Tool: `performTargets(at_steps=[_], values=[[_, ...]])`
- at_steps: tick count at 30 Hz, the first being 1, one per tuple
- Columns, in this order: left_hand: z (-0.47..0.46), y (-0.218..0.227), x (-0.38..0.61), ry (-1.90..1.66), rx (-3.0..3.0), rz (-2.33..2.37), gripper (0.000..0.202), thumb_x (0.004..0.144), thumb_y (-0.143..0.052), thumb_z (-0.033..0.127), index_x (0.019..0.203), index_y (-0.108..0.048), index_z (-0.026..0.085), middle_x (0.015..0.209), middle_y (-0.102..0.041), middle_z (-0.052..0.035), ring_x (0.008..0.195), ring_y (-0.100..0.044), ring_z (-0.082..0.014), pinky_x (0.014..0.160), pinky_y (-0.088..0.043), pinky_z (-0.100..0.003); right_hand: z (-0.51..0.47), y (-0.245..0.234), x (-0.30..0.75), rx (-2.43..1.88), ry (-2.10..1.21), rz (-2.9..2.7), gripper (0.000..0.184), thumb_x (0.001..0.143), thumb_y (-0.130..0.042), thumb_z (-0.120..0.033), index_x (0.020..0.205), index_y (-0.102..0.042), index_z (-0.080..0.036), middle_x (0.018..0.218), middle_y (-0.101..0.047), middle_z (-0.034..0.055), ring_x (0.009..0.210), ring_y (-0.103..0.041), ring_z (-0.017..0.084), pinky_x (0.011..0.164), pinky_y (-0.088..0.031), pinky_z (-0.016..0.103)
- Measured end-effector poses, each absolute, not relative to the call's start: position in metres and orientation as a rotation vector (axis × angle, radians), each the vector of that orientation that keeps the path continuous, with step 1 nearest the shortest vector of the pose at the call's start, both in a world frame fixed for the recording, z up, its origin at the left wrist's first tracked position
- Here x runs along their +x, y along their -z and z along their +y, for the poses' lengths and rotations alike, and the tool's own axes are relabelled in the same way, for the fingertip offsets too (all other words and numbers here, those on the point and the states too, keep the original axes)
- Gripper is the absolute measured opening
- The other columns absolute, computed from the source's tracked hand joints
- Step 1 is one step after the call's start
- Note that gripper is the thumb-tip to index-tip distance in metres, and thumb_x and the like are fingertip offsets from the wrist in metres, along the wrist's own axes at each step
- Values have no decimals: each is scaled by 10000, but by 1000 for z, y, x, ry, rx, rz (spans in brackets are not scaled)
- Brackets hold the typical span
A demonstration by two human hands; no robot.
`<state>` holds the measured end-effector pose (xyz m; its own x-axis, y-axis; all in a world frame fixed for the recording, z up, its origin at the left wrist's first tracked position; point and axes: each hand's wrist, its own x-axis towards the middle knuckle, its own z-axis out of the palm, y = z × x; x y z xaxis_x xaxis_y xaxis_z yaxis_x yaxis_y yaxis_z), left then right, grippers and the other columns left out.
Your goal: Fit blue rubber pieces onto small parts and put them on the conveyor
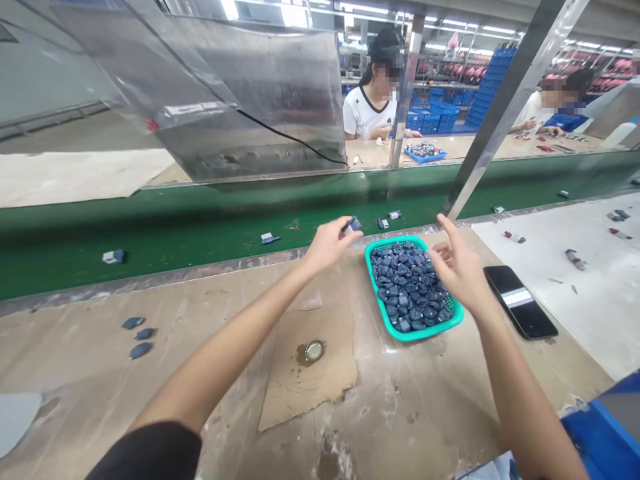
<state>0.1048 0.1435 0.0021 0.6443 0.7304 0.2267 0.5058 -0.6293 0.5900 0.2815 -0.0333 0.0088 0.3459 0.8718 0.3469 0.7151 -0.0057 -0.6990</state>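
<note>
My left hand (329,244) reaches forward to the near edge of the green conveyor belt (200,227), its fingers pinched on a small dark blue part (353,225). My right hand (457,265) hovers over the right side of a teal basket (395,325), fingers spread and holding nothing. The basket is filled with several small dark blue parts (407,287). Both forearms stretch across the worn brown worktable (310,400).
Small assembled parts (270,238) ride along the belt. A black phone (520,301) lies right of the basket, beside a white sheet (575,280) with scattered pieces. Three loose blue parts (139,333) lie at the table's left. Two people sit across the belt. A slanted metal post (500,113) rises behind the basket.
</note>
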Motion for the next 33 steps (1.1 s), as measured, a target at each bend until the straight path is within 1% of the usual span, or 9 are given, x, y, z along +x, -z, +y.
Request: performTargets(at_steps=[2,5,9,13,16,20,23,27,33], values=[[187,8,122,-403,2508,1170,384,807,-492,318,1100,-542,75,1027,-606,-146,946,-556,-248,847,-414,-336,-19,-4,314,-2031,-53,-1607,407,754,-475,-91,1152,-535,-153,954,-602,92,739,-576,181,754,-458,333],[218,26,154,-357,2553,1185,439,799,-491,228,1205,-462,63,1210,-494,-209,1142,-422,-318,924,-347,-418,-3,9,337,-2117,-93,-1799,275,653,-515,-13,863,-648,-129,920,-629,110,824,-587,216,801,-437,325],[212,44,218,-336,2643,883,434,792,-502,157,1221,-470,216,1363,-381,-92,1275,-254,-271,1027,-204,-432,5,21,336,-2111,-77,-1872,240,624,-510,8,762,-642,-137,781,-627,92,781,-579,218,743,-435,321],[212,43,262,-264,2596,654,211,684,-618,119,890,-647,152,1062,-613,-98,1044,-500,-230,933,-331,-333,3,16,333,-2084,-84,-1908,270,619,-507,4,799,-638,-150,764,-595,56,694,-549,177,668,-439,304],[224,36,253,-320,2504,645,108,593,-674,78,691,-633,96,821,-644,-101,860,-560,-215,823,-398,-308,-1,6,330,-2028,-142,-1824,186,694,-513,-79,799,-643,-162,770,-570,45,615,-521,148,613,-450,305],[227,33,185,-536,2303,738,147,725,-627,207,819,-598,98,839,-610,-63,817,-557,-172,780,-433,-329,-9,-6,297,-1688,-420,-1591,130,767,-512,-210,819,-625,-172,821,-541,46,640,-524,144,587,-472,300],[204,36,111,-637,2115,810,245,806,-548,350,921,-575,135,881,-593,-23,788,-553,-132,754,-455,-311,-11,-6,246,-1477,-645,-1663,105,769,-512,-188,835,-592,-175,841,-544,38,696,-537,145,625,-465,287],[151,36,14,-687,1898,918,286,669,-686,333,878,-619,149,789,-619,-5,683,-529,-108,654,-414,-245,-10,12,170,-1391,-810,-1955,110,725,-503,-89,793,-494,-175,748,-541,7,681,-506,139,635,-410,263],[70,47,-66,-786,1179,940,313,592,-721,362,801,-664,136,677,-604,-6,545,-442,-58,510,-296,-194,-9,45,120,-1377,-562,-2347,203,659,-414,-15,721,-353,-199,696,-452,5,662,-428,156,602,-322,260]])
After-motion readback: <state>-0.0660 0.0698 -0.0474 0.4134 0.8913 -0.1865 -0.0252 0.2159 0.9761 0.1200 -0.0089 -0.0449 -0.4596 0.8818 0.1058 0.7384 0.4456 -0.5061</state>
